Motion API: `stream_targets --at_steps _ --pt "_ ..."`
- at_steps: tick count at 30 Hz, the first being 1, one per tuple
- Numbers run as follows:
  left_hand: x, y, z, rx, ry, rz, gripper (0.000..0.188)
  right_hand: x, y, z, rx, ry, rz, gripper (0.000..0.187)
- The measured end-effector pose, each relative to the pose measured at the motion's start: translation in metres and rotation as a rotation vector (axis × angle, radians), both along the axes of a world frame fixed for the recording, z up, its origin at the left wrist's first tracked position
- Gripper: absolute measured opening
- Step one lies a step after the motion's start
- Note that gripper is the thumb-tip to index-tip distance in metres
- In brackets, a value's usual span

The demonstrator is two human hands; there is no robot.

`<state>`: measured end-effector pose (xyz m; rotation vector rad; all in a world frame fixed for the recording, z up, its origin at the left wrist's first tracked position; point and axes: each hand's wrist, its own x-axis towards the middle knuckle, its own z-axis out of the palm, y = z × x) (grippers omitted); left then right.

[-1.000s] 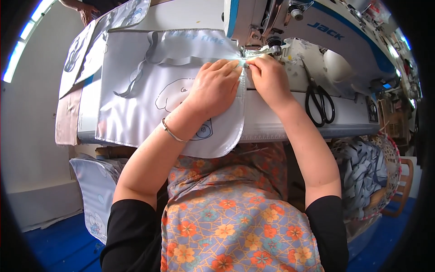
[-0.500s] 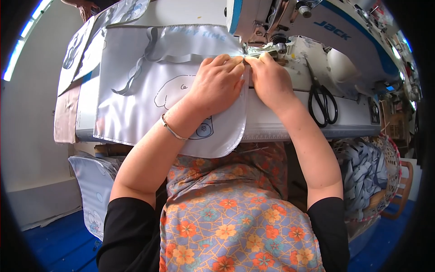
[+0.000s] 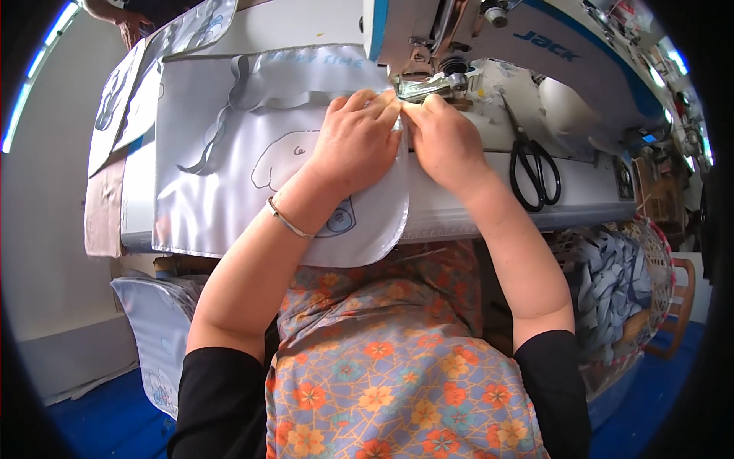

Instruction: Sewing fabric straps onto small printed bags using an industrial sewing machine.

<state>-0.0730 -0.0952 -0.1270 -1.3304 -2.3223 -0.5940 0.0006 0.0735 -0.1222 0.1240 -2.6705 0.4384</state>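
Note:
A shiny white cloth piece (image 3: 206, 199) with a rounded corner and a printed cartoon animal lies on the sewing table. A grey ribbon strap (image 3: 279, 99) runs loosely over its upper part toward my fingers. My left hand (image 3: 359, 141) presses on the cloth's right side, fingers bunched together near the edge. Right beside it, my right hand (image 3: 447, 145) pinches that same edge between thumb and forefinger. Both sets of fingertips meet just in front of the metal foot area (image 3: 420, 88) of the sewing machine (image 3: 489, 46). My fingers hide the exact spot they grip.
Black-handled scissors (image 3: 535, 172) lie right of my right hand. A basket (image 3: 664, 294) of grey fabric strips (image 3: 612, 283) stands lower right. More printed pieces (image 3: 157, 336) hang at lower left, and others (image 3: 122, 99) lie at far left. Another person's hand (image 3: 131, 29) shows at the top left.
The whole view has shifted slightly, so table, machine and hands all sit a little further left. Both hands keep their hold on the cloth edge.

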Motion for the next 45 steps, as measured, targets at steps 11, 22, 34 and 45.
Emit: stream_targets --at_steps 11,22,34,45 --pt "-0.068 -0.063 0.024 -0.191 -0.041 0.278 0.048 0.025 -0.006 -0.007 -0.046 0.184 0.163 0.024" --pt "-0.139 -0.085 0.016 -0.209 -0.053 0.422 0.03 0.019 -0.008 -0.009 -0.007 0.203 0.18 0.027" --pt "0.052 -0.135 0.101 -0.031 -0.705 -0.186 0.03 0.048 -0.038 0.005 -0.469 0.198 0.445 0.036" --pt "0.069 -0.089 0.072 1.028 -1.214 -0.19 0.043 0.096 -0.076 0.017 -1.725 -0.714 0.463 0.059"
